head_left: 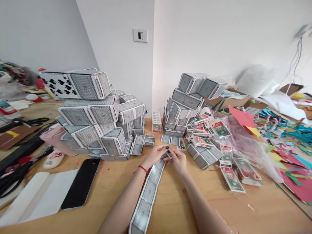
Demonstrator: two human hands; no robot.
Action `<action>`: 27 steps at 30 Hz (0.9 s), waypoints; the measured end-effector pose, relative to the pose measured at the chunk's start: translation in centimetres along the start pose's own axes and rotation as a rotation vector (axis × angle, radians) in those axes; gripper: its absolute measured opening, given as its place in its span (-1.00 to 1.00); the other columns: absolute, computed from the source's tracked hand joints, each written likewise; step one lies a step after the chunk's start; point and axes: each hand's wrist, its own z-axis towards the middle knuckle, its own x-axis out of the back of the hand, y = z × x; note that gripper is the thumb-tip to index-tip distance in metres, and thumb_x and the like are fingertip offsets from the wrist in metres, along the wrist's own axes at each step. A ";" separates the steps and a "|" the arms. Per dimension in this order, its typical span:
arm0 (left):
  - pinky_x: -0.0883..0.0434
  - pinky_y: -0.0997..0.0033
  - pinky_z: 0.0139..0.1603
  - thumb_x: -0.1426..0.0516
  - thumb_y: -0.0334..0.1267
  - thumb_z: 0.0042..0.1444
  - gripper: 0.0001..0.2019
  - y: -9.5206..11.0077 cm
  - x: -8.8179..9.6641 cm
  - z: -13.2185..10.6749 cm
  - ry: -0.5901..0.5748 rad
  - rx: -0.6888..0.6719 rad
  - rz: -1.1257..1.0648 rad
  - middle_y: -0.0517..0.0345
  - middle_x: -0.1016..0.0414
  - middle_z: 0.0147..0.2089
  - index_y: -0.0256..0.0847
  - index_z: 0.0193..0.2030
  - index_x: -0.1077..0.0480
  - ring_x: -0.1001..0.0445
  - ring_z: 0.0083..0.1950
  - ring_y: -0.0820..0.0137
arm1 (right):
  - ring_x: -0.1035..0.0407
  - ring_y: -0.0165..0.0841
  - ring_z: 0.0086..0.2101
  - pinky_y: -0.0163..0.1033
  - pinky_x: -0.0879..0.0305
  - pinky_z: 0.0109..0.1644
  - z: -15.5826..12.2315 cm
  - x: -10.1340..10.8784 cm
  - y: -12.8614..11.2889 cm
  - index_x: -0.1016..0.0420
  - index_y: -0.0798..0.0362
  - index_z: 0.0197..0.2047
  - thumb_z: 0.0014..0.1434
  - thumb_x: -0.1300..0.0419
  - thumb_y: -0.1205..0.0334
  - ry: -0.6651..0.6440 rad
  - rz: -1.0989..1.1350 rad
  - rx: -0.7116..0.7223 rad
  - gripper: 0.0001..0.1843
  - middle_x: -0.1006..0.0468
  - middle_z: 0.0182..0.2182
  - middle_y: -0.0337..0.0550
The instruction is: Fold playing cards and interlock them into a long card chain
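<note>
A long strip of grey-backed playing cards (148, 190) lies along the wooden table (219, 208) between my forearms. At its far end my left hand (156, 154) and my right hand (179, 160) meet, fingers pinched together on the end card of the strip. A red thread circles my left wrist. Just beyond the hands lie a few loose cards (172, 140), one face up.
Stacks of card-built boxes stand at the left (97, 113) and at the centre right (190, 100). Card packs (230, 177) and a plastic bag lie to the right, coloured paper scraps (287, 136) farther right. A black phone (81, 182), white sheets (41, 198) and scissors (14, 175) lie left.
</note>
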 end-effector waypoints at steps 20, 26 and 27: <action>-0.28 0.46 -0.32 0.05 -0.17 0.10 -0.69 0.1 -0.4 -0.2 0.171 -0.144 0.447 0.06 -0.52 -0.38 -0.25 -0.32 -0.48 -0.41 -0.36 0.37 | -0.35 -0.30 -0.71 -0.25 -0.27 -0.58 0.2 0.6 1.0 -0.45 0.02 -0.35 0.07 0.00 -0.03 -0.049 -0.341 0.120 -0.66 -0.46 -0.75 -0.23; -0.31 0.44 -0.28 0.02 -0.04 0.07 -0.63 0.9 0.0 -0.3 0.003 -0.033 0.093 0.05 -0.49 -0.37 -0.31 -0.30 -0.45 -0.40 -0.32 0.36 | -0.32 -0.35 -0.68 -0.28 -0.25 -0.56 0.6 0.6 0.5 -0.43 0.07 -0.32 0.07 -0.01 0.00 -0.069 -0.165 0.138 -0.67 -0.45 -0.71 -0.23; -0.32 0.44 -0.31 0.03 -0.01 0.06 -0.60 1.0 0.1 -0.4 -0.051 0.027 -0.015 0.06 -0.47 -0.40 -0.33 -0.28 -0.44 -0.39 -0.35 0.38 | -0.33 -0.36 -0.65 -0.28 -0.26 -0.54 0.7 0.6 0.5 -0.43 0.08 -0.33 0.08 -0.02 0.00 -0.084 -0.129 0.140 -0.67 -0.46 -0.68 -0.22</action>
